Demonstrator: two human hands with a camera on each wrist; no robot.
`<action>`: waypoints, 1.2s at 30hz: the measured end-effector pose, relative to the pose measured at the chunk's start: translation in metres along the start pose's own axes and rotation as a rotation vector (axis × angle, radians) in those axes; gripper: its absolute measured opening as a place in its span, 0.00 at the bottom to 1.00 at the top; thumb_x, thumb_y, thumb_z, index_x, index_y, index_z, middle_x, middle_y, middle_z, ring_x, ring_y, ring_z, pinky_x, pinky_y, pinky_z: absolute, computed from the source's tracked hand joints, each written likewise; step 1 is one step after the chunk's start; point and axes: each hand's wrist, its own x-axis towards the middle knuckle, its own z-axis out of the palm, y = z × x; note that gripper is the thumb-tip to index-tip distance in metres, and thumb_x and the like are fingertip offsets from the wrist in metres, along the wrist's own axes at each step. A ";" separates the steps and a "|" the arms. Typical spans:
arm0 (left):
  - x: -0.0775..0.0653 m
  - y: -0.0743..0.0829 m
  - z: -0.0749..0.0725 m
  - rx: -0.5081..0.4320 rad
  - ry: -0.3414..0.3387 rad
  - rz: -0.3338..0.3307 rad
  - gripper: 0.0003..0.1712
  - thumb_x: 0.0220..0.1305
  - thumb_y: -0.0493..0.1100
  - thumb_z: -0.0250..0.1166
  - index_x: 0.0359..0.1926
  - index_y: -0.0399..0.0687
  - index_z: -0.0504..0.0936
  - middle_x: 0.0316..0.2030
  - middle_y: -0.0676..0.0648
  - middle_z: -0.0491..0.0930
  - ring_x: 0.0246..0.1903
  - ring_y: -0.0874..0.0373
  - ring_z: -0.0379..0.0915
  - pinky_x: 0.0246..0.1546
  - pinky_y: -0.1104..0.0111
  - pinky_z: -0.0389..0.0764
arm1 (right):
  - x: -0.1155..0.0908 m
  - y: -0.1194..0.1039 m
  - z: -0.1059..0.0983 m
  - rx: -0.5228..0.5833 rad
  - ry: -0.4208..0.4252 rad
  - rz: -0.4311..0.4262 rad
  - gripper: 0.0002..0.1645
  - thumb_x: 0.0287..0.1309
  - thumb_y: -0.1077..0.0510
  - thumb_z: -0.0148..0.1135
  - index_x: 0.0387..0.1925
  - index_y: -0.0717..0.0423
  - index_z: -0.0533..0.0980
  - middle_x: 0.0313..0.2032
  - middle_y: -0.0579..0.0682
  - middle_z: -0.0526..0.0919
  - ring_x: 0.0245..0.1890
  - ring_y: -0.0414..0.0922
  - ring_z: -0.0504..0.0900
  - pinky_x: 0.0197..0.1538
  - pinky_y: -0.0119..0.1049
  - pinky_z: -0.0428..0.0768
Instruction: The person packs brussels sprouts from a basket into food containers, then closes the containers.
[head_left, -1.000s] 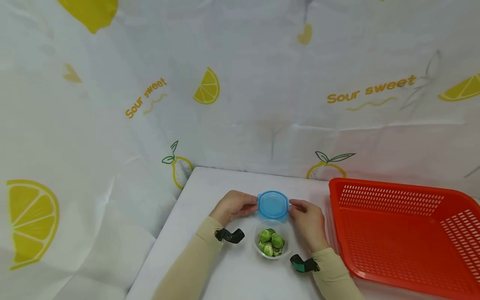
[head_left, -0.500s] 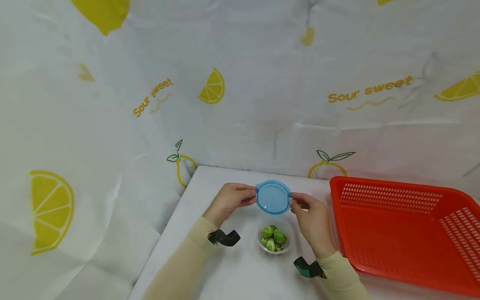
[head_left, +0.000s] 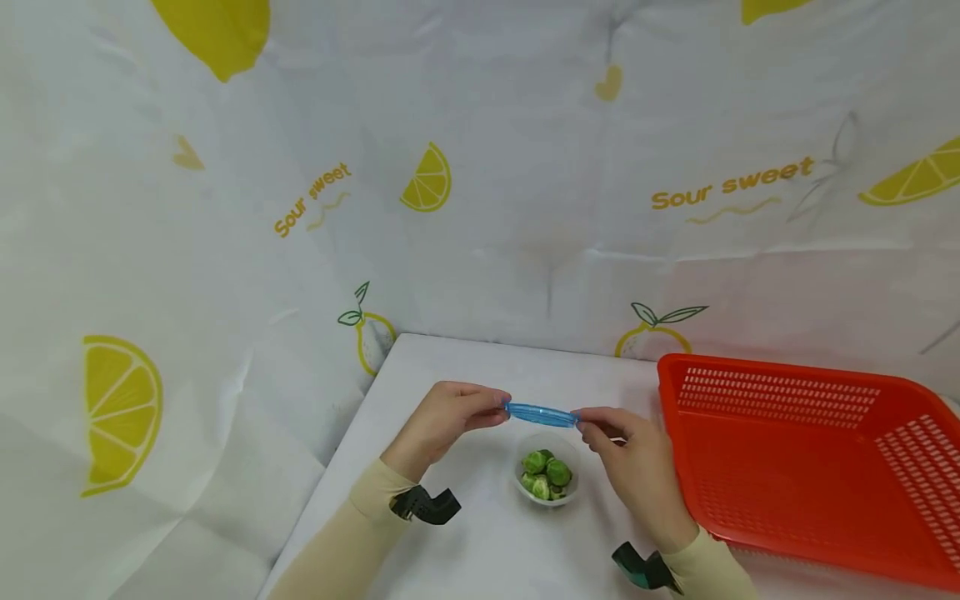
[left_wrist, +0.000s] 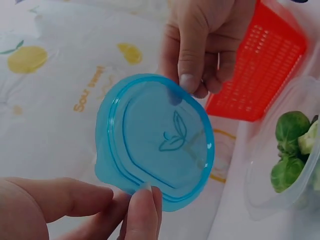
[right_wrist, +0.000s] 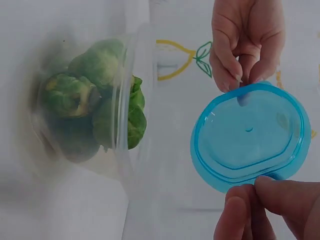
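Between my two hands is a translucent blue lid (head_left: 542, 415), seen nearly edge-on in the head view and face-on in both wrist views. My left hand (head_left: 450, 421) pinches its left edge between thumb and fingers. At the opposite edge, my right hand (head_left: 633, 462) pinches it the same way. Just below and nearer to me, a clear plastic bowl (head_left: 527, 493) stands uncovered on the table. Several Brussels sprouts (right_wrist: 75, 95) lie inside it, green and rounded. The lid is held up above the bowl's far side, apart from its rim.
A large red plastic basket (head_left: 787, 475) with slotted walls takes up the right side of the table, close to my right forearm. Behind the white table (head_left: 457, 533) hangs a white cloth (head_left: 517, 167) printed with lemons, which also covers the left side.
Both hands have lifted the lid up from behind the bowl and tilted it from face-on to nearly edge-on. The bowl of sprouts stays on the table.
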 end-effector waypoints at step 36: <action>-0.004 -0.034 0.016 0.159 0.008 -0.138 0.13 0.68 0.40 0.75 0.50 0.39 0.91 0.43 0.45 0.91 0.32 0.62 0.88 0.41 0.68 0.92 | -0.017 0.029 0.009 -0.123 -0.086 0.070 0.07 0.69 0.55 0.75 0.46 0.48 0.91 0.44 0.46 0.93 0.41 0.42 0.87 0.42 0.21 0.83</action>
